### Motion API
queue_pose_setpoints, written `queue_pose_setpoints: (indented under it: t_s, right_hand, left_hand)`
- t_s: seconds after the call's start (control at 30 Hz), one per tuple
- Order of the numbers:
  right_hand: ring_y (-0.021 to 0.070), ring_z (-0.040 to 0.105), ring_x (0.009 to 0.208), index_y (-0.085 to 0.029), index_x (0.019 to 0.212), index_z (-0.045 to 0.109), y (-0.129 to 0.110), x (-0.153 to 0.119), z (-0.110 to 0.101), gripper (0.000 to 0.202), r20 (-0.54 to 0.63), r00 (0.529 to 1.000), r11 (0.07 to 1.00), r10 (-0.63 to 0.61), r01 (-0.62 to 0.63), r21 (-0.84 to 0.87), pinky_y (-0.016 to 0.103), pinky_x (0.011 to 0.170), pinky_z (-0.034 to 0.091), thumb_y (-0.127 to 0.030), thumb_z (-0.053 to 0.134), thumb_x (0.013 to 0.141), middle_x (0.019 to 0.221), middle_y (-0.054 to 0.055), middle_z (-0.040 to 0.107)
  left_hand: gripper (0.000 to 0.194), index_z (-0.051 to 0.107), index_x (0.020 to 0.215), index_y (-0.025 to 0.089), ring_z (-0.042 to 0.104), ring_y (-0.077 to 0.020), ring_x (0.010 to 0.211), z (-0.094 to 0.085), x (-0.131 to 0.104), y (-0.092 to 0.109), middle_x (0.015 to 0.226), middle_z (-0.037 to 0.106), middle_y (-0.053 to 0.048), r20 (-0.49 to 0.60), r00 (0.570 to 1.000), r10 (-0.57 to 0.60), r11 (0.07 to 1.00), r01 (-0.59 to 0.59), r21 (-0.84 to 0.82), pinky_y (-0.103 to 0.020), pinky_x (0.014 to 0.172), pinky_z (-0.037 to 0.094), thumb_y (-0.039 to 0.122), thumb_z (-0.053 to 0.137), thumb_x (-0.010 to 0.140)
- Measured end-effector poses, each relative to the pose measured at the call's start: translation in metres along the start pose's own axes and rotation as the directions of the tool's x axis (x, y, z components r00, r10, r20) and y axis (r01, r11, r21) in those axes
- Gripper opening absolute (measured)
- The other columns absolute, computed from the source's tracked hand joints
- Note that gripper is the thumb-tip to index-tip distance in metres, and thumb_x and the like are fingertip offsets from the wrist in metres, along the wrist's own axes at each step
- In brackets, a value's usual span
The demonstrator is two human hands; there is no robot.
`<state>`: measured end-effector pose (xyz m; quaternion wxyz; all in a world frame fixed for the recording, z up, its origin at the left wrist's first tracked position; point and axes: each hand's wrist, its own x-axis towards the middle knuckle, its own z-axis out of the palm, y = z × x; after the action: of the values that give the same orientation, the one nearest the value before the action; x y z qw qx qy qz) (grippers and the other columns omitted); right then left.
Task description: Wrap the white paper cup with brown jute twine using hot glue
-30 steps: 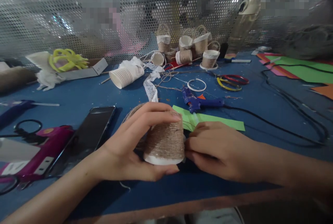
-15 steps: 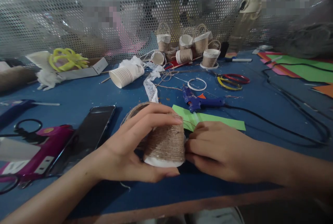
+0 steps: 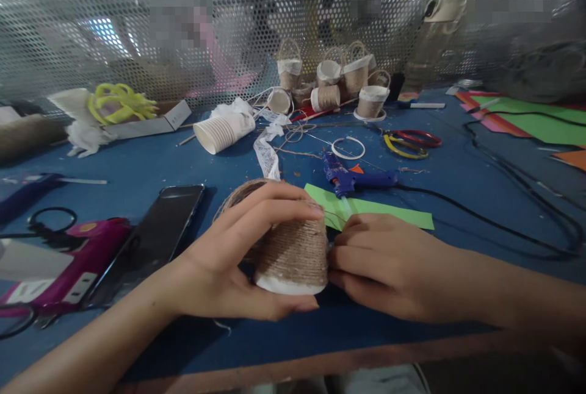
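My left hand (image 3: 247, 254) is wrapped around a paper cup (image 3: 293, 257) wound with brown jute twine, its white rim facing me. A twine loop (image 3: 235, 196) shows behind the fingers. My right hand (image 3: 382, 260) is closed against the cup's right side; whatever its fingertips pinch is hidden. Just beyond it, a blue glue gun (image 3: 354, 179) lies with its nozzle end toward a strip of green paper (image 3: 400, 214). A length of white lace (image 3: 268, 156) trails across the table behind the cup.
Several twine-wrapped cups (image 3: 327, 98) stand and lie at the back by the mesh panel. Scissors (image 3: 412, 143) and a white ring (image 3: 348, 148) lie mid-table. At left are a phone (image 3: 155, 229), a magenta power strip (image 3: 86, 266) and stacked paper cups (image 3: 222, 132). A black cord (image 3: 485, 223) curves at right.
The view has shifted very slightly. Both hands keep the same hold on the cup, and nothing else has visibly moved.
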<state>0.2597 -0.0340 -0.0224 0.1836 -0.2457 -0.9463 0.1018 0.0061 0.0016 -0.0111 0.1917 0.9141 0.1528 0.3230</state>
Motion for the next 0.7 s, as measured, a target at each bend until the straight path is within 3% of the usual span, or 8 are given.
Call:
queue_pose_setpoints:
  t_s: [0.37, 0.7]
  right_hand:
    - [0.0181, 0.061, 0.068, -0.016, 0.084, 0.069, 0.0001, -0.0018, 0.0004, 0.033, 0.021, 1.000, 1.000, -0.010, 0.011, -0.011, 0.034, 0.073, 0.043, -0.023, 0.045, 0.106, 0.073, 0.003, 0.073]
    - [0.0178, 0.060, 0.069, -0.016, 0.084, 0.069, -0.0004, -0.0026, 0.0011, 0.031, 0.006, 1.000, 1.000, -0.011, 0.011, -0.022, 0.034, 0.071, 0.040, -0.024, 0.048, 0.105, 0.074, 0.003, 0.073]
  left_hand:
    - [0.070, 0.055, 0.137, 0.023, 0.066, -0.0306, 0.120, 0.0006, -0.0008, -0.0013, 0.126, 0.065, -0.015, 0.005, 1.000, 0.009, 1.000, -0.009, -0.007, -0.045, 0.102, 0.058, 0.047, 0.086, 0.079]
    - [0.069, 0.054, 0.138, 0.026, 0.067, -0.0329, 0.118, -0.0002, 0.0010, -0.0011, 0.124, 0.068, -0.015, 0.021, 1.000, 0.013, 1.000, -0.013, 0.004, -0.050, 0.101, 0.059, 0.047, 0.085, 0.079]
